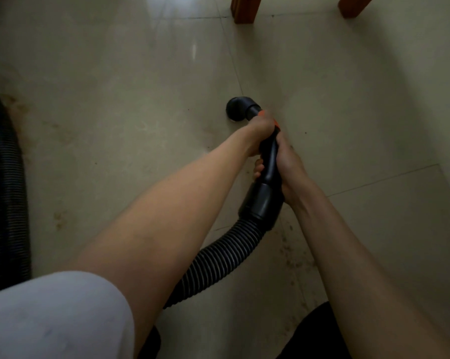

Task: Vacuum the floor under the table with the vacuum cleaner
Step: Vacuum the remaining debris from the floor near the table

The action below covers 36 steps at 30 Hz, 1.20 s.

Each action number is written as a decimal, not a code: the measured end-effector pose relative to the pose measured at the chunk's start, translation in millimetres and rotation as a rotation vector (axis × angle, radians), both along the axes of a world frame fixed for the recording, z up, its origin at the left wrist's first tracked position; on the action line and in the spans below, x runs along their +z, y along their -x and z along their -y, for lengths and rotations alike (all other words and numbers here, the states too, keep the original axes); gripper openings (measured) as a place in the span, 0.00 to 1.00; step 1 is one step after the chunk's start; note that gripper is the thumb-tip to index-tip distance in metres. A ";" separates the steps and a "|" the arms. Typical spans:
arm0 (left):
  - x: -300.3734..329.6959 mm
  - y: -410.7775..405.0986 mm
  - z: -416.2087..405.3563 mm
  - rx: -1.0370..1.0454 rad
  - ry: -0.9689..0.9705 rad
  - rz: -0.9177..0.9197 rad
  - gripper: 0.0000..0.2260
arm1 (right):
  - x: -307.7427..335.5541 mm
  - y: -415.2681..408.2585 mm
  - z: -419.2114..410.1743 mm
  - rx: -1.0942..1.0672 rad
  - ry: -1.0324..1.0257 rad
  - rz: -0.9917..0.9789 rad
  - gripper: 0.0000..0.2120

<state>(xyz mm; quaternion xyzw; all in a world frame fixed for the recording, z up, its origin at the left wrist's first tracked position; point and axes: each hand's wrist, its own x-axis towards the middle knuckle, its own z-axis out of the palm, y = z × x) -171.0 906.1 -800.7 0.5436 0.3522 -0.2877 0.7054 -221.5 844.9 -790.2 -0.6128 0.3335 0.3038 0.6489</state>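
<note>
Nearest me the ribbed hose (218,257) loops up to the wand handle (269,161); right hand (287,167) and left hand (261,130) both wrapped round it for steering, I guess. Round brush nozzle (235,108) sits on the tile floor (115,99), wooden table legs (244,9) further off

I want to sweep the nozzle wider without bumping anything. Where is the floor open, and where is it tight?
Open tile lies left of the nozzle up to the hose at the left edge, and right of the hands toward the frame edge. Ahead it tightens: two wooden legs stand at the top.
</note>
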 end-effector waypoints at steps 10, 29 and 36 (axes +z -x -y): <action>-0.5 0.5 27.6 -0.019 0.011 -0.047 0.15 | 3.6 6.8 27.0 -0.087 -0.094 -0.044 0.25; -25.9 3.8 -53.2 0.180 -0.094 0.011 0.16 | -4.9 3.1 -47.1 0.158 -0.127 -0.048 0.27; -21.7 10.2 -58.6 0.165 -0.075 0.054 0.20 | -8.9 4.9 -55.1 0.159 -0.058 -0.018 0.28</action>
